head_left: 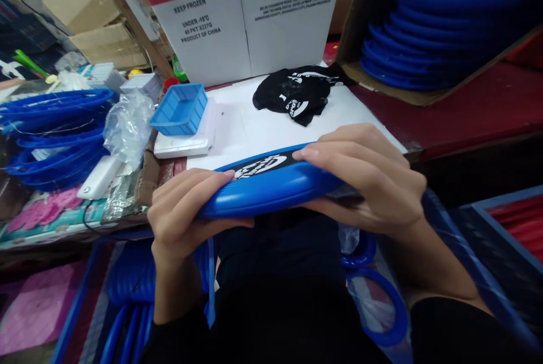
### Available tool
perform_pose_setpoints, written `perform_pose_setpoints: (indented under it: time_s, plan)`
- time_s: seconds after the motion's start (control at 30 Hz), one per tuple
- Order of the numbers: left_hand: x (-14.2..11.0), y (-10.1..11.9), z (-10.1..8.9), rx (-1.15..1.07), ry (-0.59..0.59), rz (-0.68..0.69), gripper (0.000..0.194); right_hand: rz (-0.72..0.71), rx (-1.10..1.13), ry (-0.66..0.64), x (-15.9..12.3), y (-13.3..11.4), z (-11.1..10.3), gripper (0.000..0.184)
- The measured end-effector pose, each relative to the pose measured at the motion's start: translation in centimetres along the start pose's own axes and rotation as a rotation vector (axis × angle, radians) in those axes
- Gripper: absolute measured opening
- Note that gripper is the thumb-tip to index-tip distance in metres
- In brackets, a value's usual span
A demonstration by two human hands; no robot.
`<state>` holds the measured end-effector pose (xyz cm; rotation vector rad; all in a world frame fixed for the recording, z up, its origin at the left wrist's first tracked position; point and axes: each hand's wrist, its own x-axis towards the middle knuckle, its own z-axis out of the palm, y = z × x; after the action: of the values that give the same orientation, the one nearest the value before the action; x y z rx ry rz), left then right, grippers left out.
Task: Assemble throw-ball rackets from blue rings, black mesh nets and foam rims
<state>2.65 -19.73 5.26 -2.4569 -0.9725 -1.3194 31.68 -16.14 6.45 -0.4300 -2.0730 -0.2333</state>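
Note:
Between both hands, above my lap, is a blue plastic ring [271, 193] seen nearly edge-on. A black label [271, 165] with white print lies along its upper face. My left hand [186, 211] grips the left end, thumb beneath and fingers on top. My right hand [369, 183] clasps the right end, with a fingertip touching the label's right end. The ring's underside and far part are hidden. Behind it, a pile of similar black labels [292, 89] with white print rests on the white work surface [241, 120].
A white carton [246, 24] stands at the back. Stacked blue rings [424, 35] fill a cardboard box at the right. To the left are a small blue basket [180, 109], a clear plastic bag [129, 126] and more blue rings [55, 137]. Further rings [382, 307] lie below.

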Motion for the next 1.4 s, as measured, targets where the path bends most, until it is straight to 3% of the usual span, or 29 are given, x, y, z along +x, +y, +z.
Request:
perform_pose_setpoints:
  time_s: [0.17, 0.37, 0.53, 0.63, 0.8, 0.93, 1.07, 1.2, 1.3, 1.4]
  plan:
    - [-0.3, -2.6, 0.2, -0.135, -0.031, 0.096, 0.062, 0.063, 0.105, -0.256, -0.7, 1.2, -0.7, 0.047]
    - [0.1, -2.4, 0.3, -0.192, -0.108, 0.123, 0.062, 0.041, 0.177, -0.297, -1.1, 1.8, -0.7, 0.05]
    - [0.4, -1.5, 0.1, -0.238, -0.197, 0.05, 0.054, 0.028, 0.204, -0.37, -1.0, 1.5, -0.8, 0.044]
    - [0.3, -1.3, 0.4, -0.207, -0.19, 0.023, 0.049, 0.02, 0.192, -0.335, -1.3, 1.5, -0.3, 0.041]
    - [-0.1, -1.1, 1.2, -0.143, -0.065, 0.016, 0.045, -0.004, 0.036, -0.23, -1.7, 1.4, 0.6, 0.037]
    - [-0.1, -1.6, 2.0, -0.119, -0.023, 0.009, 0.048, 0.013, 0.031, -0.222, -1.7, 2.2, 1.1, 0.039]
    - [-1.5, -4.4, 3.1, -0.142, -0.062, 0.023, 0.055, 0.113, 0.067, -0.223, -3.6, 4.9, 1.8, 0.048]
    - [-5.0, -8.8, 3.9, -0.263, -0.039, -0.115, 0.047, 0.206, 0.105, -0.167, -6.7, 7.6, 2.7, 0.042]
    - [-7.2, -10.8, 4.0, -0.338, 0.008, -0.181, 0.045, 0.22, 0.095, -0.143, -7.9, 7.8, 3.6, 0.037]
    - [-7.3, -10.8, 3.6, -0.329, 0.103, -0.192, 0.046, 0.192, 0.102, -0.051, -7.3, 6.6, 4.2, 0.041]
